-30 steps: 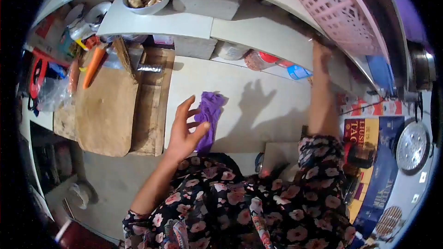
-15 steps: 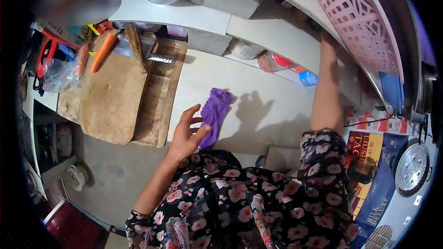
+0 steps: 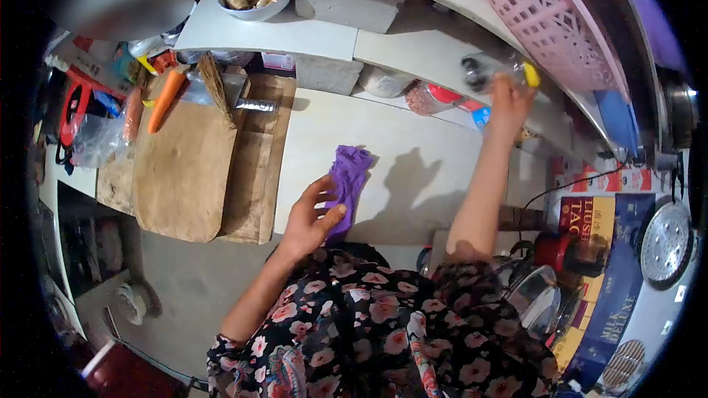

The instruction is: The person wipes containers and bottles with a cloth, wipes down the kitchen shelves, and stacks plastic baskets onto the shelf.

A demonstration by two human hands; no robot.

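Note:
In the head view my right hand (image 3: pixel 509 105) is closed around a small clear bottle (image 3: pixel 481 71), with something dark at one end and yellow at the other. Motion blurs the bottle, so its contents are unclear. It is held over the edge of the right-hand shelf. My left hand (image 3: pixel 311 222) hovers with its fingers apart and holds nothing. Just beside those fingers lies a crumpled purple cloth (image 3: pixel 351 177) on the white counter (image 3: pixel 317 133); whether they touch it I cannot tell.
On the left, wooden cutting boards (image 3: pixel 181 169) carry a carrot (image 3: pixel 168 97), a cleaver (image 3: pixel 257 105) and a straw brush (image 3: pixel 214 81). A bowl of garlic (image 3: pixel 257 1) stands on the upper shelf. A pink basket (image 3: pixel 542 22) hangs over the right side. Packets (image 3: pixel 428 97) line the lower shelf.
My right hand has come back out from deep under the right-hand shelf, now with the bottle in it. My left hand stays near the purple cloth, and the view has shifted slightly.

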